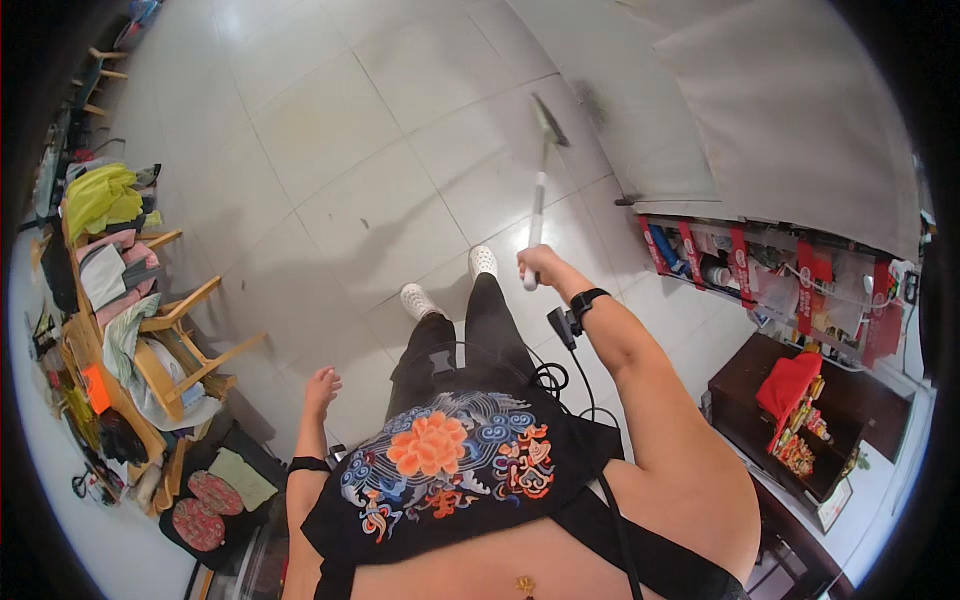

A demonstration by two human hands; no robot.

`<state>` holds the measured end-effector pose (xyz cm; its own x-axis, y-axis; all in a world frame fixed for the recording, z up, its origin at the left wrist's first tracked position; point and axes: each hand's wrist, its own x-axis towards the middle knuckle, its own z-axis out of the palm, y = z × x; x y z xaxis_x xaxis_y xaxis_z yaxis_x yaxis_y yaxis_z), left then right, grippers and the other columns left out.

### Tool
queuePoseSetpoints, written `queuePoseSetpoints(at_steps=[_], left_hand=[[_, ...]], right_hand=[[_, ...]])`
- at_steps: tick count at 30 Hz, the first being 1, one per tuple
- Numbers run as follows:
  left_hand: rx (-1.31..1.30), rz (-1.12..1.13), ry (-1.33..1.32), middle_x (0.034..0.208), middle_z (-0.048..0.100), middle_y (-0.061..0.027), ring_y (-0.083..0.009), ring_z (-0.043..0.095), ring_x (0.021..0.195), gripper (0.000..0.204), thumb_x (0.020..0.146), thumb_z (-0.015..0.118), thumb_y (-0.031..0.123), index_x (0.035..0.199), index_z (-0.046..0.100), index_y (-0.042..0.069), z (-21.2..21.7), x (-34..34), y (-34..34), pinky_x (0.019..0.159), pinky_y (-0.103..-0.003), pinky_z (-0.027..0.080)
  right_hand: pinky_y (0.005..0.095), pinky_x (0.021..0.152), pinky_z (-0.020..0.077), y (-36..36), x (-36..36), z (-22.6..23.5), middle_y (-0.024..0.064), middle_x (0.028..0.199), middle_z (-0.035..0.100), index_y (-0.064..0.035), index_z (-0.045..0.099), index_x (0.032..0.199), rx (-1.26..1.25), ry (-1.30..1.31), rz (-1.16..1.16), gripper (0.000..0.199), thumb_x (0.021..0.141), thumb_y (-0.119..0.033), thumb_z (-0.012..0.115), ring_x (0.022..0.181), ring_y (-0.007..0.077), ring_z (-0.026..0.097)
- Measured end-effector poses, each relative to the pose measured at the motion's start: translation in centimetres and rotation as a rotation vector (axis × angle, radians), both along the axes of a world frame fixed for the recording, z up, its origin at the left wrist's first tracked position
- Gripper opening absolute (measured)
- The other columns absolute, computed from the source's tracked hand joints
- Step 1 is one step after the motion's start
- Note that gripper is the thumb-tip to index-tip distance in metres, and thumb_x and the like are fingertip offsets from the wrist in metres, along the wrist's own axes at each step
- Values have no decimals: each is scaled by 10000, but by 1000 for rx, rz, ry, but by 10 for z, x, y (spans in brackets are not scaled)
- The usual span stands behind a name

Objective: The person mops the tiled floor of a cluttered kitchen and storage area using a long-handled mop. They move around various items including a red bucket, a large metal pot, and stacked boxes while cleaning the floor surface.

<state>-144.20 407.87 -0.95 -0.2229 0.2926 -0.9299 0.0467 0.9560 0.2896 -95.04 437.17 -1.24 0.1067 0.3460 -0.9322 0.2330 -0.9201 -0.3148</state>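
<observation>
My right hand [539,265] is closed around the end of a white handle, which belongs to a broom [539,200]. Its dark, slightly blurred head reaches out ahead over the pale tiled floor [330,130], close to the foot of a grey covered surface. Whether the head touches the tiles, I cannot tell. My left hand [322,388] hangs beside my left leg with nothing in it, its fingers loosely bent and apart. A small dark speck [364,224] lies on the tiles in front of my white shoes.
Wooden chairs [185,320] heaped with clothes line the left side. To the right stand a grey cover [790,110], a shelf with red strips [740,265] and a dark cabinet [740,385] bearing a red bag. A black cable [583,385] hangs by my right arm.
</observation>
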Motion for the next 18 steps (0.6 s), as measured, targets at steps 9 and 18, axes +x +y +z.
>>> queuePoseSetpoints(at_steps=[9, 18], left_hand=[[88, 53, -42, 1030, 603, -102, -205, 602, 878, 401, 901, 478, 317, 1211, 497, 61, -25, 5, 10, 728, -341, 460], [134, 107, 59, 962, 614, -54, -157, 592, 804, 339, 899, 496, 298, 1165, 531, 90, -34, -35, 74, 630, -295, 445]], right_hand=[[270, 350, 357, -42, -9, 85, 27, 506, 435, -40, 447, 666, -33, 162, -257, 135, 751, 4, 542, 375, 130, 398], [253, 367, 386, 38, -17, 71, 21, 549, 403, -12, 390, 814, -29, 327, -767, 103, 798, 23, 486, 402, 132, 411]])
